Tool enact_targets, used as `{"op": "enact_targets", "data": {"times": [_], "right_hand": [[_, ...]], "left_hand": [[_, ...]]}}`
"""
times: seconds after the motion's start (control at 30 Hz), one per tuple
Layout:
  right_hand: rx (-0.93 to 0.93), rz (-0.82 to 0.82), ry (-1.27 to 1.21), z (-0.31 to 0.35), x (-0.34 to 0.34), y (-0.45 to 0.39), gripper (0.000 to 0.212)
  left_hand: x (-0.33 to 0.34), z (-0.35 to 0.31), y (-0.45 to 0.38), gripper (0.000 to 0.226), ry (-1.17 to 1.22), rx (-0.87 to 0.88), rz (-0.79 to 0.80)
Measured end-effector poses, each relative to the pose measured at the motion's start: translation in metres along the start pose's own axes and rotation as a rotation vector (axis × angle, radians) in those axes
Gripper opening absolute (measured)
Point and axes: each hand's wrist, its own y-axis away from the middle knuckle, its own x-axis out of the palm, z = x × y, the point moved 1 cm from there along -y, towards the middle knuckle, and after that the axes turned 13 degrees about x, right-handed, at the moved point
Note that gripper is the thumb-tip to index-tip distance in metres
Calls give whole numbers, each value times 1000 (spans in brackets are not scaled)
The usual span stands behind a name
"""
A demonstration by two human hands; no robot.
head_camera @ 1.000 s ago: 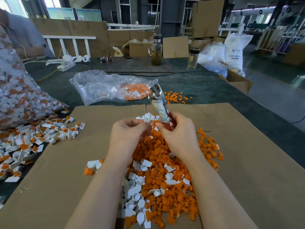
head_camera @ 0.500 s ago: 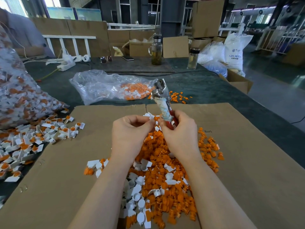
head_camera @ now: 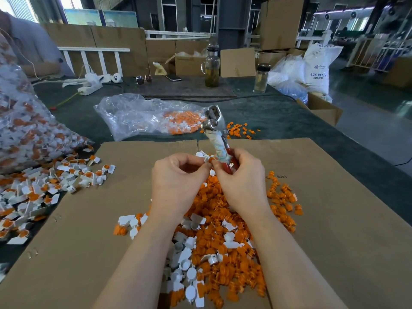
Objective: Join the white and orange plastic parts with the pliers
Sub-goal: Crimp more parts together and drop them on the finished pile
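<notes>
A heap of loose orange and white plastic parts [head_camera: 214,237] lies on the brown cardboard sheet [head_camera: 334,219] in front of me. My right hand [head_camera: 240,181] grips the red handles of the pliers [head_camera: 217,132], whose metal head points up and away. My left hand [head_camera: 178,179] pinches a small white and orange part [head_camera: 208,159] right beside the right thumb, above the far end of the heap. Most of that part is hidden by my fingers.
Joined white-and-orange pieces [head_camera: 55,186] are spread at the left, beside a big full plastic bag [head_camera: 24,130]. A clear bag with orange parts [head_camera: 151,119] lies beyond the cardboard. Two bottles [head_camera: 211,68], boxes and a seated person [head_camera: 26,47] are at the back.
Both hands have risen slightly and drawn closer together, and the pliers' head has tipped a little to the right. The left fingers now meet the right thumb at the small part.
</notes>
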Motion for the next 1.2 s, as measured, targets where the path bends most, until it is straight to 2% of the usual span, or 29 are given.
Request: {"op": "enact_targets", "data": {"times": [0.43, 0.7, 0.87, 1.2], "right_hand": [[35, 210, -55, -1, -4, -4, 22], [154, 415, -112, -3, -23, -4, 13], [158, 567, -52, -3, -29, -5, 18], [188, 741, 15, -2, -29, -3, 26]], "left_hand": [[3, 1, -1, 16, 1, -41, -43], [-3, 6, -6, 9, 195, -67, -101], [-7, 8, -6, 6, 297, -51, -131], [-10, 12, -9, 5, 375, -16, -148]]}}
